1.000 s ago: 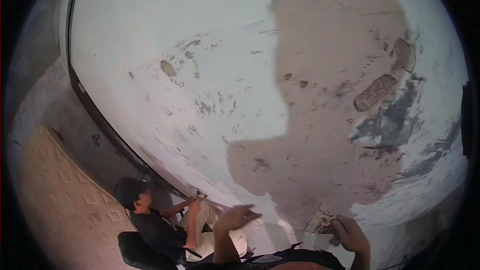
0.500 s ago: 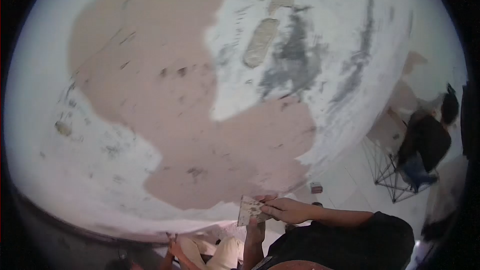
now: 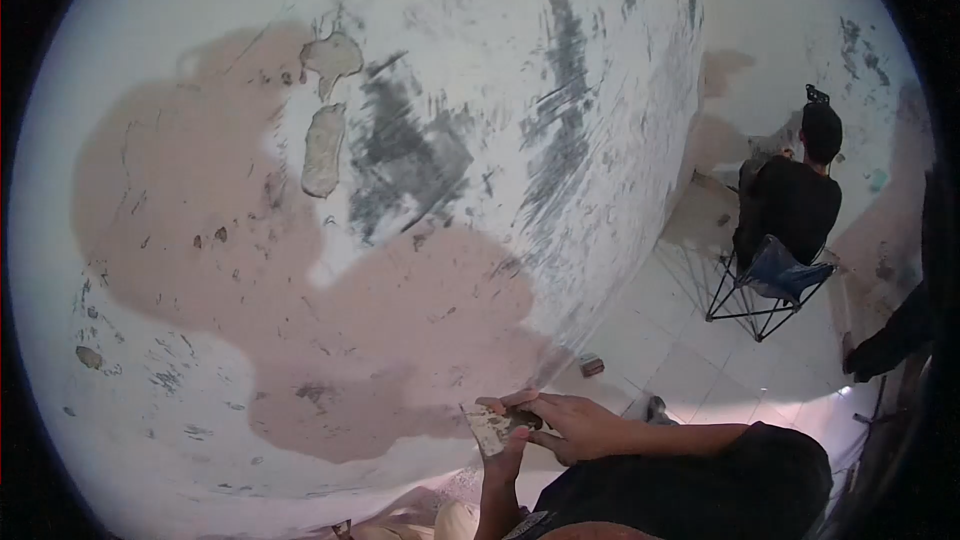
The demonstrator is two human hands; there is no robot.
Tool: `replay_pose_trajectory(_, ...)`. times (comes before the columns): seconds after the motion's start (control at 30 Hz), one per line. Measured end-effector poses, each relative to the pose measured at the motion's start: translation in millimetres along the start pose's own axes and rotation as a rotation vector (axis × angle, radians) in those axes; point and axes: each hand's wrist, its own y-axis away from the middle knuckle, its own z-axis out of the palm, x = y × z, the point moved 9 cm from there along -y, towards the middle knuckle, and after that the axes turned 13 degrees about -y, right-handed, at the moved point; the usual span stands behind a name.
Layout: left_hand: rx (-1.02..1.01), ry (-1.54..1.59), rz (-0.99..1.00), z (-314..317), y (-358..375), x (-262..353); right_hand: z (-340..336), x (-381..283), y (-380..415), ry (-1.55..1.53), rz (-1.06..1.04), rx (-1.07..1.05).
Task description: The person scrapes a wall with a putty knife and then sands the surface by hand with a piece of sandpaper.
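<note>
In front of me I hold a flat, pale plate with dark stains, like a scraper blade. My left hand grips its lower side from below, the thumb lying over its face. My right hand reaches in from the right, its bent fingers on the upper edge and the near end. Part of the plate is hidden behind the fingers. Beyond both hands rises a large white wall with grey smears, rough beige filler patches and a broad pinkish-brown area.
A person in black sits on a folding stool at the right, facing another wall section. A small box lies on the tiled floor. Another person's leg shows at the right edge. Light-coloured trousers appear at the bottom.
My view has turned to the right, so the wall patches sit further left and the seated person shows more fully. My hands still hold the plate, now more tilted, with the right-hand fingers further over it.
</note>
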Motion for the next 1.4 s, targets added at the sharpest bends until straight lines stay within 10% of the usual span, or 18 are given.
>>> replay_pose_trajectory(0.4, -0.05, 0.068, 0.229, 210, -18, -23, -153, 36, 129, 0.288, 0.166, 0.042)
replay_pose_trajectory(0.57, 0.19, -0.043, -0.078, 229, -26, -62, -211, 38, 186, 0.054, 0.17, 0.121)
replay_pose_trajectory(0.83, -0.172, -0.465, 0.018, 318, -32, -35, -247, 49, 237, -0.467, 0.403, 0.201)
replay_pose_trajectory(1.13, -0.181, -0.484, -0.096, 349, -39, -31, -293, 18, 243, -0.121, 0.049, 0.65)
replay_pose_trajectory(1.4, -0.148, -0.529, -0.034, 337, -57, -15, -273, 40, 206, -0.374, 0.104, 0.505)
